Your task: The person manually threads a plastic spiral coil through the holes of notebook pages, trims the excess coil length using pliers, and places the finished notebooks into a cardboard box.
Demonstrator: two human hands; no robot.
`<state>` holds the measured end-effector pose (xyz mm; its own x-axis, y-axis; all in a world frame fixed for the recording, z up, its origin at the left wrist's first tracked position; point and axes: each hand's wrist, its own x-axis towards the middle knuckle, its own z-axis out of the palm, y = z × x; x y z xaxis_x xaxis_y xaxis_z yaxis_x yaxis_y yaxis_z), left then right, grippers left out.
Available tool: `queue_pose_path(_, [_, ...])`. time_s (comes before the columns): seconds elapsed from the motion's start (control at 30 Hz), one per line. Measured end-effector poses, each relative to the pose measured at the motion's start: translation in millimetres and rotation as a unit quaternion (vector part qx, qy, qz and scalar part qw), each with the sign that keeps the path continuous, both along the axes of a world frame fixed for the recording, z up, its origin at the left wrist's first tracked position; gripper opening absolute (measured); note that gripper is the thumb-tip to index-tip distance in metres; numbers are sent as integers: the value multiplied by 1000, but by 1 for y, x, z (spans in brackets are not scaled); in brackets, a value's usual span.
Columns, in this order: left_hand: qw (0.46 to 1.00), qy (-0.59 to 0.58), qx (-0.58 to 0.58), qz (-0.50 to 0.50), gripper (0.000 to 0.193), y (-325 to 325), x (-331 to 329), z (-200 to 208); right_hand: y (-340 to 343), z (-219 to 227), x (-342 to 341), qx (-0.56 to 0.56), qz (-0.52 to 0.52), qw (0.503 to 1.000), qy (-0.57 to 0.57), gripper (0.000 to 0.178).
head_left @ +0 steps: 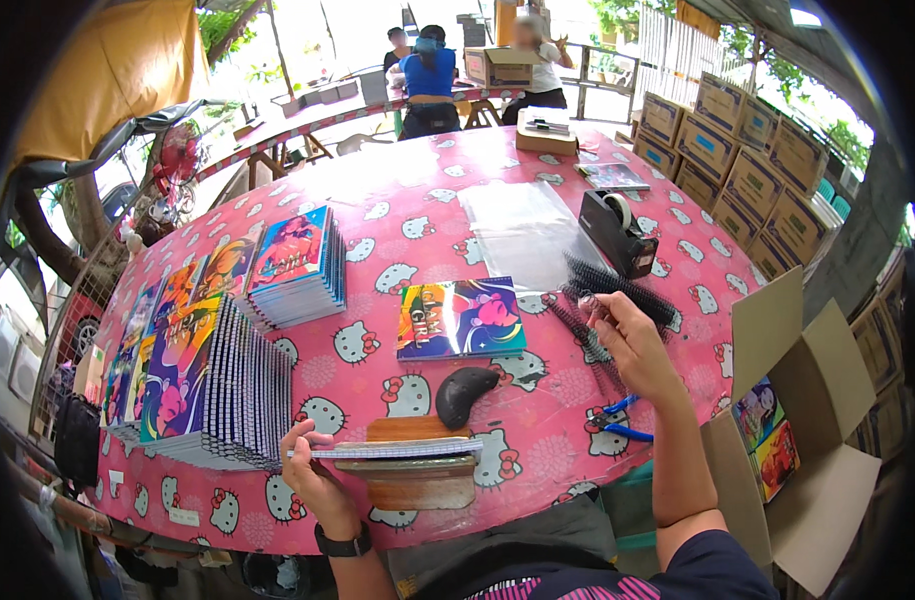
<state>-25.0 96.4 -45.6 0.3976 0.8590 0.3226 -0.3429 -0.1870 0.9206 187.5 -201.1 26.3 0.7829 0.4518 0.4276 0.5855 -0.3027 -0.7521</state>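
Note:
My left hand (317,480) is closed round the left end of an unbound notebook (387,450), seen edge-on. The notebook stands on a wooden block (417,495) near the table's front edge. My right hand (627,335) pinches a dark spiral binding coil (585,335) beside a heap of black spiral coils (627,290). Just beyond the wooden block lies a black curved object (465,396). Blue-handled pliers (622,428) rest below my right hand. A colourful notebook (462,318) lies flat in the middle of the table.
Stacks of spiral-bound notebooks (242,390) fill the table's left side. Clear plastic sheets (527,230) and a black tape dispenser (617,235) lie at the far right. An open carton (762,470) with notebooks stands right of the table. People work at a far table.

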Motion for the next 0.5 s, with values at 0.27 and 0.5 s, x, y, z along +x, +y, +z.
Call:
queue_pose_path(0.27, [914,81,371,145,48,-28,-8,26,6,13,-45,39,128,989,60,39])
queue_pose_path(0.5, [830,181,521,-84,18,-67,6,47,30,3,-70,30,186,976,106,24])
